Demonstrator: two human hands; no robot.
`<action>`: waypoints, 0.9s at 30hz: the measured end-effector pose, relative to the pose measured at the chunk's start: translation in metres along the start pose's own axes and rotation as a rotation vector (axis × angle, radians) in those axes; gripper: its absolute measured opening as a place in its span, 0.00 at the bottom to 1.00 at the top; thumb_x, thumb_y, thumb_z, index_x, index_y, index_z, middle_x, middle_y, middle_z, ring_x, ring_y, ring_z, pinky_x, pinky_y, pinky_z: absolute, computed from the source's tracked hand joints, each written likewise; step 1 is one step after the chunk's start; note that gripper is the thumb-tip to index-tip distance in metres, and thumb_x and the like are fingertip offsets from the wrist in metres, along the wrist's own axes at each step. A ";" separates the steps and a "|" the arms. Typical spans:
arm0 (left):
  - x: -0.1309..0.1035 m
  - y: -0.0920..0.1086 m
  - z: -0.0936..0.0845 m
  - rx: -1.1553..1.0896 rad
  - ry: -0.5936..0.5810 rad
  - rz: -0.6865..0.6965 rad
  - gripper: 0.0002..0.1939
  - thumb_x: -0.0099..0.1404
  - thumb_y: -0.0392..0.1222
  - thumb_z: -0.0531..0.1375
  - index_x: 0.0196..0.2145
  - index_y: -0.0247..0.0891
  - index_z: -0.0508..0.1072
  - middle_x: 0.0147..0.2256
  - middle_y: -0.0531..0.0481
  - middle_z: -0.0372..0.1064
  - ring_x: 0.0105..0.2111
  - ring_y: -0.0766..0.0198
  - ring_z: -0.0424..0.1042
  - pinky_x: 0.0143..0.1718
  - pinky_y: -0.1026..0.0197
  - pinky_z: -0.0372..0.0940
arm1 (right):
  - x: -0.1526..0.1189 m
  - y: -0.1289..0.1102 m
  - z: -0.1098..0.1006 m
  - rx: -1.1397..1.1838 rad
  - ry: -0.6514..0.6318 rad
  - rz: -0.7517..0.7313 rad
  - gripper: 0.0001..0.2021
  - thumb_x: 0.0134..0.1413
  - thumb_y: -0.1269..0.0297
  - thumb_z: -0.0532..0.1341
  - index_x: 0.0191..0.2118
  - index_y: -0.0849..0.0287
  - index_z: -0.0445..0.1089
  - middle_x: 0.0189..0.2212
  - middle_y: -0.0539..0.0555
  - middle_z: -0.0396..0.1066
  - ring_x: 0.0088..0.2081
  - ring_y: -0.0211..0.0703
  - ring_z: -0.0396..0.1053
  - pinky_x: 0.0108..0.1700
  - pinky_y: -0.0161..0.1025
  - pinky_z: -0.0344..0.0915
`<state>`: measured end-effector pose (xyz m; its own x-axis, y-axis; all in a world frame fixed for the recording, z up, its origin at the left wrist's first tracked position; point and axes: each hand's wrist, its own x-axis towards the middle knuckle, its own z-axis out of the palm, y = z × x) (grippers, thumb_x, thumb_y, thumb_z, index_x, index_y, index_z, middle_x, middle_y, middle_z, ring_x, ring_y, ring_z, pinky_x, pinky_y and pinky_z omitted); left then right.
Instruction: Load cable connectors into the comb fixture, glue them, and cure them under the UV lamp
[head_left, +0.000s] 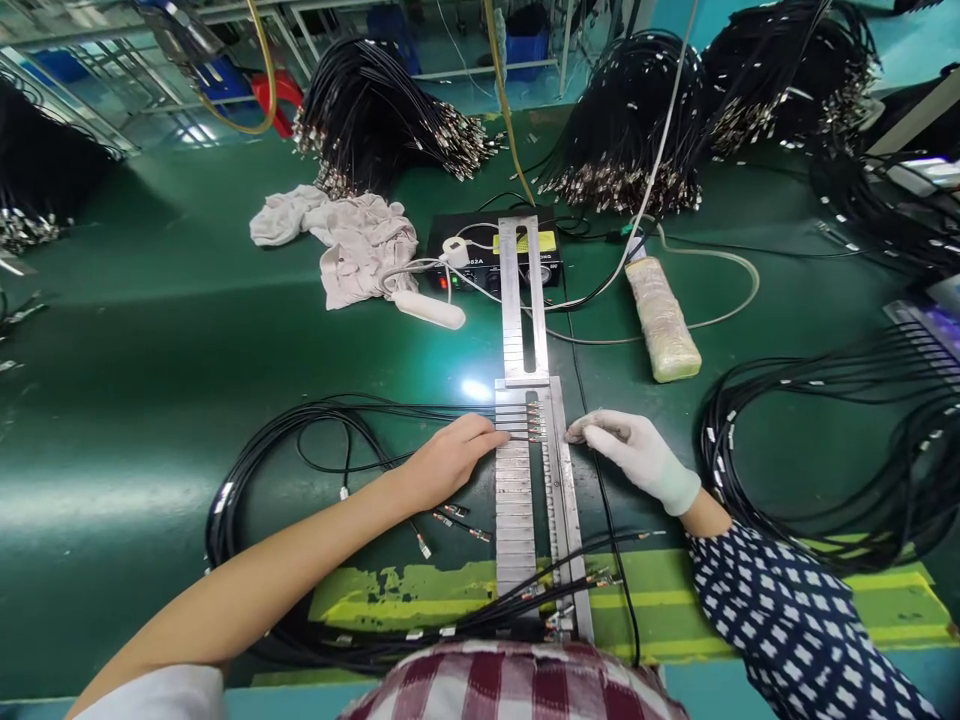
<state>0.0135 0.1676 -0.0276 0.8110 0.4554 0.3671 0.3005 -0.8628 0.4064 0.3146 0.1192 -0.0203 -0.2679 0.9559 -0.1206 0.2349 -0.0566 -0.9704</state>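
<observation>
My bare left hand [454, 458] pinches a thin black cable [514, 437] at the left edge of a slotted metal fixture [514, 540]. Several black cables lie side by side across the fixture's upper slots, their metal-tipped ends [536, 420] over the narrow groove. My right hand [634, 448], in a white glove with darkened fingertips, is beside the fixture's right rail [561, 470]. Its fingers are drawn together; whatever they hold, if anything, is hidden. A coil of black cables [225, 500] loops around my left forearm, with loose connector ends below the hand.
Behind the fixture stand a black control box [457, 235] and a crumpled white cloth [367, 245]. A wrapped yellowish block [664, 320] lies to the right. Large cable bundles [360, 110] line the back; another coil [735, 460] is at the right. Cable ends [600, 580] cross the fixture's near end.
</observation>
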 end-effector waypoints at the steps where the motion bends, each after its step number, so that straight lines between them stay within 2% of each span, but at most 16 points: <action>1: 0.002 0.000 -0.001 0.006 -0.013 0.009 0.16 0.70 0.25 0.48 0.52 0.30 0.68 0.43 0.44 0.67 0.43 0.66 0.64 0.46 0.64 0.64 | 0.000 0.000 0.000 -0.004 -0.001 -0.005 0.18 0.65 0.52 0.58 0.41 0.64 0.75 0.39 0.57 0.75 0.41 0.38 0.73 0.48 0.32 0.70; 9: 0.005 -0.001 -0.002 -0.110 0.029 -0.035 0.14 0.72 0.27 0.48 0.49 0.32 0.69 0.43 0.46 0.69 0.44 0.68 0.66 0.47 0.66 0.65 | 0.001 -0.001 0.001 -0.008 0.009 -0.017 0.16 0.65 0.54 0.58 0.41 0.62 0.75 0.38 0.54 0.76 0.41 0.34 0.73 0.47 0.26 0.68; 15: 0.007 0.002 0.000 0.032 0.001 0.019 0.14 0.71 0.26 0.47 0.49 0.30 0.68 0.42 0.44 0.68 0.42 0.65 0.64 0.46 0.63 0.65 | 0.001 0.000 0.001 -0.007 0.006 -0.014 0.17 0.65 0.53 0.58 0.41 0.63 0.75 0.39 0.55 0.75 0.41 0.35 0.73 0.48 0.29 0.68; 19: 0.007 0.001 0.006 -0.072 0.079 -0.001 0.13 0.71 0.26 0.50 0.50 0.31 0.67 0.44 0.45 0.67 0.45 0.68 0.64 0.48 0.65 0.64 | 0.000 0.001 0.001 -0.022 -0.004 -0.005 0.17 0.65 0.53 0.58 0.41 0.63 0.75 0.39 0.55 0.75 0.42 0.35 0.73 0.49 0.29 0.68; 22: -0.001 0.004 0.007 0.050 0.096 -0.025 0.13 0.72 0.29 0.50 0.49 0.33 0.70 0.43 0.43 0.64 0.44 0.65 0.62 0.46 0.62 0.63 | 0.000 0.003 0.001 -0.017 0.003 -0.006 0.16 0.65 0.53 0.58 0.41 0.63 0.75 0.40 0.55 0.75 0.42 0.35 0.73 0.49 0.29 0.67; 25: -0.012 0.009 0.009 0.224 0.034 -0.072 0.17 0.74 0.31 0.48 0.53 0.36 0.71 0.36 0.45 0.62 0.36 0.65 0.58 0.37 0.62 0.58 | 0.001 0.003 0.002 -0.018 0.004 -0.002 0.17 0.65 0.53 0.58 0.41 0.63 0.75 0.39 0.55 0.75 0.42 0.35 0.73 0.49 0.29 0.68; 27: -0.017 0.012 0.011 0.260 -0.022 -0.100 0.19 0.74 0.31 0.46 0.57 0.35 0.70 0.35 0.46 0.63 0.34 0.65 0.57 0.35 0.62 0.56 | 0.002 0.003 0.003 -0.030 0.004 0.013 0.18 0.64 0.52 0.58 0.41 0.63 0.75 0.39 0.55 0.75 0.42 0.37 0.73 0.49 0.30 0.68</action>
<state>0.0091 0.1468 -0.0379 0.7807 0.5386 0.3170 0.4960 -0.8426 0.2099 0.3117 0.1203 -0.0238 -0.2614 0.9561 -0.1322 0.2665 -0.0602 -0.9620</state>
